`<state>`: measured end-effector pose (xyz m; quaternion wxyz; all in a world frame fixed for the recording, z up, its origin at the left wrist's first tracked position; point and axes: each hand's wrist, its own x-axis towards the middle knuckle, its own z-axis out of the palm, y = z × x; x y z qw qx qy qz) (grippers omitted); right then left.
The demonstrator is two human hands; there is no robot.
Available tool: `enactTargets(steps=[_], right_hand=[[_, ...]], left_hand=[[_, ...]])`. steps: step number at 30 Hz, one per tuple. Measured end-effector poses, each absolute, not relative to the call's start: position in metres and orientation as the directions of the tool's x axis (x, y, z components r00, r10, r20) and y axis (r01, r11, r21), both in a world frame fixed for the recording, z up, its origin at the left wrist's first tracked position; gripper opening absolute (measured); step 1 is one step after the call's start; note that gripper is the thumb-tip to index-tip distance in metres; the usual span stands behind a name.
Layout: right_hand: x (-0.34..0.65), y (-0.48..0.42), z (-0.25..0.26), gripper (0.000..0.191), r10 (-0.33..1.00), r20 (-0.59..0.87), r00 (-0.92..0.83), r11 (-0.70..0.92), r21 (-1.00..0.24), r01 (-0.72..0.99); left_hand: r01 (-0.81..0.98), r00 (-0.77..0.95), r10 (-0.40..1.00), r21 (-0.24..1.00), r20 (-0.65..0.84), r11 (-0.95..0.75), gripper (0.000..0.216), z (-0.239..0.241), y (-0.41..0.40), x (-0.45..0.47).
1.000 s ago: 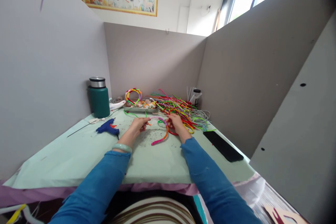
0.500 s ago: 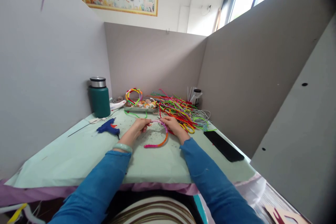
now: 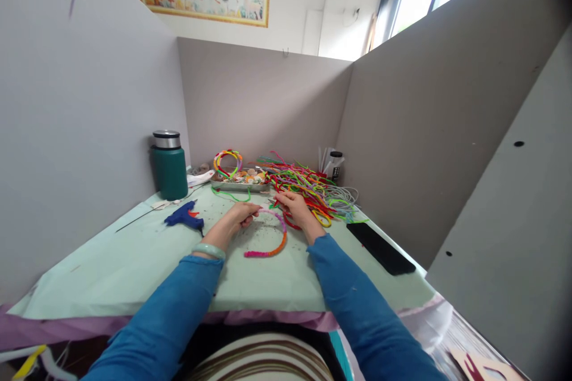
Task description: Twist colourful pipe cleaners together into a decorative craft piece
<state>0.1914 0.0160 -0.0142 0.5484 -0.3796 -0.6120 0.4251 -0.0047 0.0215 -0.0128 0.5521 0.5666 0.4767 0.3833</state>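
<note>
A curved band [image 3: 282, 243] wrapped in fuzzy pipe cleaner hangs just over the table, going from pale pink through purple and orange to magenta at its free end. Its pale pink end is pinched in my left hand [image 3: 241, 214], whose fingers are closed. Just above the purple part, my right hand [image 3: 295, 209] has thumb and fingers pressed together; what lies between the tips is too small to make out. Behind the right hand is a heap of colourful pipe cleaners [image 3: 304, 181].
A blue glue gun [image 3: 185, 216] lies left, before a green bottle [image 3: 170, 166]. At the back, a metal tray [image 3: 243, 187] holds small pieces, with colourful finished-looking hoops [image 3: 227, 156] on it. A black phone-like slab [image 3: 381, 248] lies right. Grey partitions [image 3: 263, 95] enclose the table.
My right hand has lifted slightly up and away from the band. The band's free end has dipped a little, while my left hand has stayed nearly still.
</note>
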Motion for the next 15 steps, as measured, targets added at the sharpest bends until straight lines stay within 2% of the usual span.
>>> enactTargets(steps=[5,10,15], right_hand=[[0.186,0.016,-0.017,0.031,0.903,0.386,-0.188,0.399,-0.916,0.035],[0.176,0.017,-0.025,0.030,0.893,0.375,-0.250,0.399,-0.915,0.052],[0.175,0.020,-0.029,0.031,0.903,0.378,-0.206,0.400,-0.913,0.079]], left_hand=[[0.089,0.262,0.962,0.995,-0.070,0.048,0.012,-0.009,0.016,-0.002],[0.096,0.318,0.947,0.995,-0.047,0.017,0.018,-0.006,0.012,-0.001],[0.123,0.363,0.932,0.991,0.007,-0.056,0.021,-0.008,0.012,-0.001]])
